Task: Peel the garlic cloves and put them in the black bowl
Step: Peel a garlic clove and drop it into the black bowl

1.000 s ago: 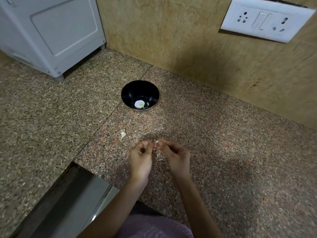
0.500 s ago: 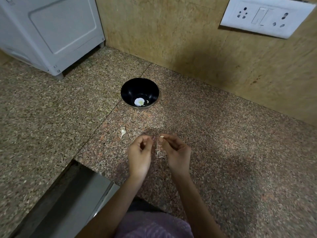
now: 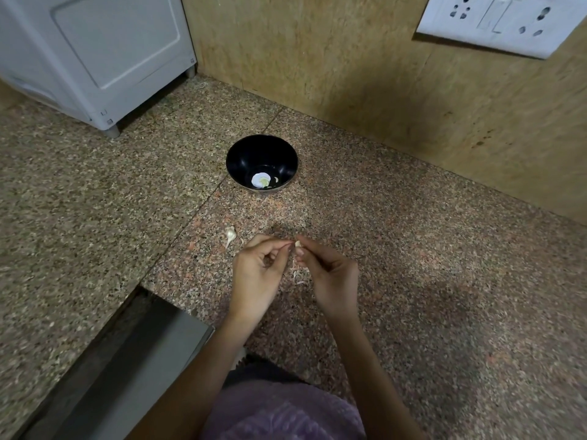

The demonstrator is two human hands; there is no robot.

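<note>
R hand (image 3: 330, 277) pinches a garlic clove (image 3: 298, 243) w/ thumb & finger; L hand (image 3: 257, 274), fingers curled, pinches its other side.

Delta vs 0.5 s ago: the gap between the hands is gone. The left hand (image 3: 257, 274) is back over to the right, and its pinched fingertips (image 3: 287, 247) now meet the left edge of the garlic clove (image 3: 298, 243) held in the right hand (image 3: 330, 274). Same closed-up pose as 1 s ago. Everything sits slightly higher in frame.
</note>
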